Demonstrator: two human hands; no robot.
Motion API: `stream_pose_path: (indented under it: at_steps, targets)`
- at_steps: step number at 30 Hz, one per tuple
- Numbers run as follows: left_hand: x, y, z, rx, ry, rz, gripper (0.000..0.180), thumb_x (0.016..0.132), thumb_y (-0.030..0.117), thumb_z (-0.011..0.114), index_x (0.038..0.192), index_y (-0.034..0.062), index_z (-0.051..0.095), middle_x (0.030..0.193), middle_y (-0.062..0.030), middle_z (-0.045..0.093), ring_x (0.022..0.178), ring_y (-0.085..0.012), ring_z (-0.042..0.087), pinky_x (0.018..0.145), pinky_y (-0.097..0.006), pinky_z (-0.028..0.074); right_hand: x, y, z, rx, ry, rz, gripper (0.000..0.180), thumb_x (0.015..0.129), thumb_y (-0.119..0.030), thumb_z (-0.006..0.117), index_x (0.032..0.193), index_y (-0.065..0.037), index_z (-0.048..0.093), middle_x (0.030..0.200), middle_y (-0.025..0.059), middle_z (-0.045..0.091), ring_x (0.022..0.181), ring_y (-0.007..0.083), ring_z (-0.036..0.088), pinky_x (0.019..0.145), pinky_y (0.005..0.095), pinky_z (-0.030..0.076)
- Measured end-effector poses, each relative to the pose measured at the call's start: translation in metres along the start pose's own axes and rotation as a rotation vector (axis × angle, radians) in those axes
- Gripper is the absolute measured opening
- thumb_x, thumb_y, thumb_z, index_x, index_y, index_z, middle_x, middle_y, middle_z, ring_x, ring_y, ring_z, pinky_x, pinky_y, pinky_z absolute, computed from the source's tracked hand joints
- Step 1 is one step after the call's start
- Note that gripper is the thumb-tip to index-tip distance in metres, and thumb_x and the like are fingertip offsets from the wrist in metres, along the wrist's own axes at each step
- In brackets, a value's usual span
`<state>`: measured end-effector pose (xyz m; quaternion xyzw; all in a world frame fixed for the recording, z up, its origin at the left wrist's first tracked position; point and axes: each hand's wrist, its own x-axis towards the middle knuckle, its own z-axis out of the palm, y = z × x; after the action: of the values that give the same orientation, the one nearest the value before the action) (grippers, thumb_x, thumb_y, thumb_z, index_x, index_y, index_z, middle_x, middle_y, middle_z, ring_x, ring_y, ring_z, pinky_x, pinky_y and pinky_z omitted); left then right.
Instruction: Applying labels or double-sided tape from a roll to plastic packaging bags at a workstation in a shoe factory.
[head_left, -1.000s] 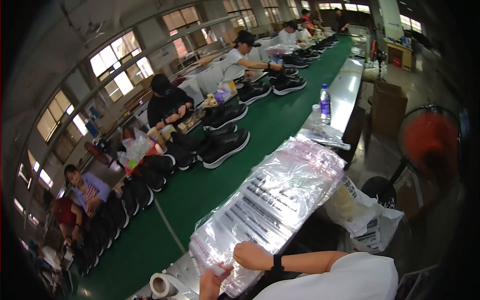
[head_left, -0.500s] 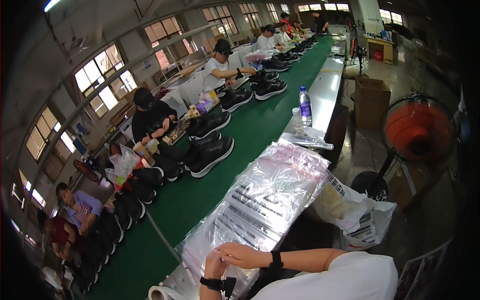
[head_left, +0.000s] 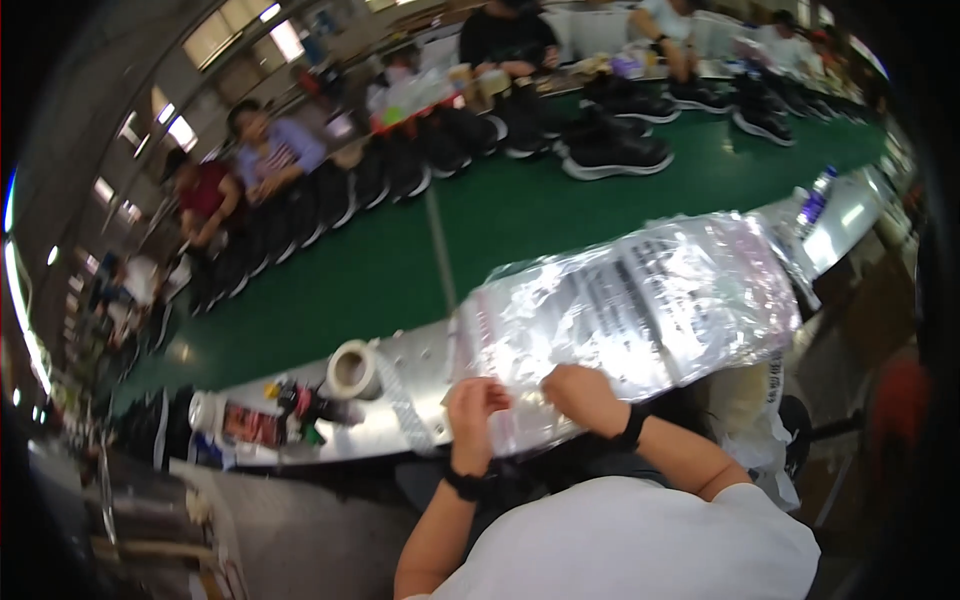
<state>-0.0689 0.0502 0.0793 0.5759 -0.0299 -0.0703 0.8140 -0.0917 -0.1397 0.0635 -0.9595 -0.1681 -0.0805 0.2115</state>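
A stack of clear plastic bags (head_left: 560, 315) with dark print lies along the near edge of the bench, reflecting the light. My left hand (head_left: 474, 415) is at the stack's left end, its fingers curled in. Just to the right, my right hand (head_left: 588, 396) is closed over the near side of the same stack, fingers bent down. Whatever sits in either set of fingers is too thin or blurred to make out. Both wrists wear black bands.
A tape roll (head_left: 353, 369) stands left of my hands, near a white bottle (head_left: 207, 413) and small clutter. Black shoes (head_left: 618, 155) line the far side of the green belt (head_left: 390, 250), with co-workers behind. A purple-labelled bottle (head_left: 817, 198) is at the right.
My view has swung left and down, blurring the picture. My hands, together half a second ago, are now apart, the right one farther right over the bags.
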Motion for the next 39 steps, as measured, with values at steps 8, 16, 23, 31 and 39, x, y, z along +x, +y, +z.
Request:
stream_pose_path:
  at_steps: [8, 16, 23, 31, 39]
  targets:
    - [-0.001, -0.035, -0.018, -0.009, -0.070, -0.397, 0.046, 0.091, 0.021, 0.047, 0.127, -0.0016, 0.032, 0.108, -0.0157, 0.054, 0.092, -0.0209, 0.059, 0.074, -0.028, 0.050, 0.016, 0.056, -0.051, 1.204, 0.232, 0.599, 0.013, 0.087, -0.014, 0.049, 0.082, -0.003, 0.053, 0.071, 0.0043, 0.057, 0.056, 0.0116, 0.058, 0.051, 0.0228, 0.046]
    - [0.004, -0.014, 0.001, 0.048, -0.243, -0.448, 0.044, 0.093, 0.036, 0.038, 0.116, -0.0007, 0.043, 0.109, -0.0140, 0.054, 0.089, -0.0245, 0.060, 0.074, -0.033, 0.051, 0.002, 0.051, -0.053, 0.588, 0.266, 0.212, 0.015, 0.082, -0.014, 0.058, 0.070, -0.005, 0.055, 0.071, 0.0026, 0.054, 0.068, 0.0116, 0.053, 0.060, 0.0263, 0.042]
    - [0.028, -0.013, -0.033, 0.072, -0.166, -0.706, 0.039, 0.091, 0.035, 0.037, 0.092, 0.0004, 0.054, 0.078, -0.0122, 0.061, 0.065, -0.0207, 0.060, 0.053, -0.028, 0.046, 0.024, -0.007, 0.001, 0.186, 0.001, -0.237, 0.015, 0.079, -0.017, 0.051, 0.088, -0.011, 0.061, 0.080, 0.0094, 0.055, 0.077, 0.0284, 0.057, 0.062, 0.0373, 0.047]
    - [0.028, -0.025, -0.023, 0.196, -0.233, -0.504, 0.014, 0.087, 0.014, 0.052, 0.078, 0.0031, 0.054, 0.062, -0.0049, 0.053, 0.049, -0.0120, 0.048, 0.041, -0.023, 0.038, 0.021, -0.016, -0.001, 0.399, -0.020, -0.146, 0.021, 0.080, -0.024, 0.052, 0.084, -0.007, 0.063, 0.077, 0.0120, 0.059, 0.075, 0.0309, 0.058, 0.062, 0.0398, 0.046]
    - [0.034, -0.043, -0.033, 0.344, -0.186, -0.412, 0.049, 0.093, 0.046, 0.036, 0.063, 0.0094, 0.045, 0.047, -0.0024, 0.044, 0.037, -0.0145, 0.043, 0.032, -0.027, 0.031, 0.038, 0.046, -0.016, 0.908, -0.008, 0.273, 0.023, 0.085, -0.021, 0.047, 0.077, -0.001, 0.054, 0.070, 0.0139, 0.056, 0.069, 0.0251, 0.056, 0.064, 0.0373, 0.043]
